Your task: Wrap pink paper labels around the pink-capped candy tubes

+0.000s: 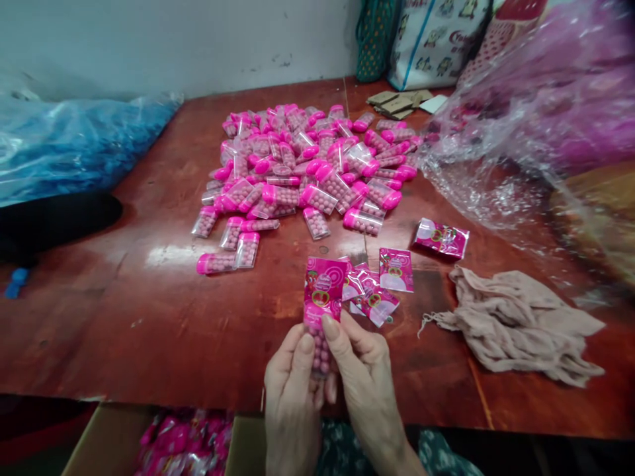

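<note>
Near the table's front edge, my left hand and my right hand are both closed on one small clear candy container full of pink balls. A printed pink sleeve covers its upper end and stands out above my fingers. My left thumb presses the container's side, while my right thumb lies at the sleeve's lower edge. Just beyond my right hand lie several loose printed sleeves. Farther back spreads a pile of candy containers with bright pink caps.
A stack of sleeves and a crumpled beige cloth lie at right. Clear plastic bags with blue and pink contents flank the table. Below the front edge, a cardboard box holds pink packets. Cardboard pieces lie at the back.
</note>
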`<state>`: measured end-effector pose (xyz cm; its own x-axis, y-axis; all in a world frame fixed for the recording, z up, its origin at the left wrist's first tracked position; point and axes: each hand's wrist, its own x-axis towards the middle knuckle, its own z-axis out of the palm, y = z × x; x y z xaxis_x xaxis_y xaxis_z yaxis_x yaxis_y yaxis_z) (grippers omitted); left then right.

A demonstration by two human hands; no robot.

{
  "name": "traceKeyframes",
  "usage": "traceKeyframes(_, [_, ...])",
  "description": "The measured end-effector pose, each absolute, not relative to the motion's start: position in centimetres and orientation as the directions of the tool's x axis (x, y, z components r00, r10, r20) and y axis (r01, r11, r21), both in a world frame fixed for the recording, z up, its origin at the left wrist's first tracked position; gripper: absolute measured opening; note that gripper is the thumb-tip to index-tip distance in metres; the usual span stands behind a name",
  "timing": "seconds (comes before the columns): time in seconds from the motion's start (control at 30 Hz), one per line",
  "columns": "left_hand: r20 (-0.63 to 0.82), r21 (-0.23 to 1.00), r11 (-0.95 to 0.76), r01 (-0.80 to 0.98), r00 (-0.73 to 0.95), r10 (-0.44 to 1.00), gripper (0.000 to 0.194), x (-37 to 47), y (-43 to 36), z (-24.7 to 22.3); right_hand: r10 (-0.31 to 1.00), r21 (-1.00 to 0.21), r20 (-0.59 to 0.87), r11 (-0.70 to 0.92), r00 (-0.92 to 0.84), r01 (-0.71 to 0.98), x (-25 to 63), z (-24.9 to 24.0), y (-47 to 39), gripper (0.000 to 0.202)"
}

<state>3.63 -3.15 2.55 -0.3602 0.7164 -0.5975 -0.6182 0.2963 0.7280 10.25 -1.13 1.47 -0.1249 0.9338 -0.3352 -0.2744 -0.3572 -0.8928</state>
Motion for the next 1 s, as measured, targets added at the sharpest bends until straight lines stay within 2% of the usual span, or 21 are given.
traceKeyframes(0.13, [-0.645, 0.724, 0.250, -0.642, -0.504, 0.574, 0.039, 4.3, -3.3, 2.9, 0.976, -0.959, -0.213, -0.219, -0.051, -0.182, 9.4, 1.6, -1.8, 0.022])
traceKeyframes(0.23, [-0.629, 0.714, 0.266, -0.647, -0.427, 0.650, 0.028, 3.8, -2.9, 2.8, 0.989, -0.984, -0.146, -0.147, -0.022, -0.103, 8.5, 1.1, -2.2, 0.016])
traceKeyframes(0.4, [-0.543, 0.773, 0.278, -0.571, -0.367, 0.755, 0.021, 2.5, -2.3, 1.9, 0.999, -1.000, -0.003, -0.002, -0.046, 0.024, 8.1, 0.6, -2.3, 0.030])
traceKeyframes(0.47, [-0.507, 0.814, 0.315, -0.488, -0.332, 0.796, 0.023, 2.0, -2.4, 1.5, 0.999, -0.996, 0.019, 0.022, -0.037, 0.086, 8.6, 0.8, -2.2, 0.032])
traceKeyframes(0.53, [-0.431, 0.892, 0.326, -0.314, -0.370, 0.823, 0.024, 1.5, -2.6, 1.3, 0.997, -0.989, 0.067, 0.069, -0.025, 0.129, 9.2, 0.9, -2.0, 0.032])
traceKeyframes(0.63, [-0.233, 0.972, 0.209, -0.106, -0.516, 0.824, 0.023, 0.7, -2.8, 1.2, 0.961, -0.942, 0.264, 0.275, -0.077, 0.194, 9.8, 0.7, -1.9, 0.033])
traceKeyframes(0.7, [-0.172, 0.981, 0.090, -0.171, -0.562, 0.809, 0.031, 0.5, -2.7, 1.4, 0.910, -0.870, 0.385, 0.413, -0.151, 0.269, 9.9, 0.4, -1.9, 0.038])
traceKeyframes(0.73, [-0.188, 0.968, 0.053, -0.247, -0.564, 0.804, 0.033, 0.5, -2.6, 1.6, 0.892, -0.841, 0.414, 0.451, -0.180, 0.299, 9.8, 0.3, -2.0, 0.040])
traceKeyframes(0.8, [-0.272, 0.916, 0.037, -0.399, -0.551, 0.789, 0.030, 0.6, -2.2, 2.0, 0.893, -0.836, 0.413, 0.449, -0.178, 0.314, 9.7, 0.3, -2.1, 0.041])
traceKeyframes(0.9, [-0.376, 0.849, 0.066, -0.524, -0.513, 0.772, 0.024, 0.6, -1.8, 2.6, 0.942, -0.915, 0.319, 0.335, -0.106, 0.226, 9.6, 0.7, -2.2, 0.039])
traceKeyframes(1.0, [-0.393, 0.830, 0.089, -0.550, -0.465, 0.793, 0.026, 0.3, -1.7, 2.8, 0.994, -0.995, 0.071, 0.076, -0.078, 0.064, 9.6, 1.3, -2.2, 0.034])
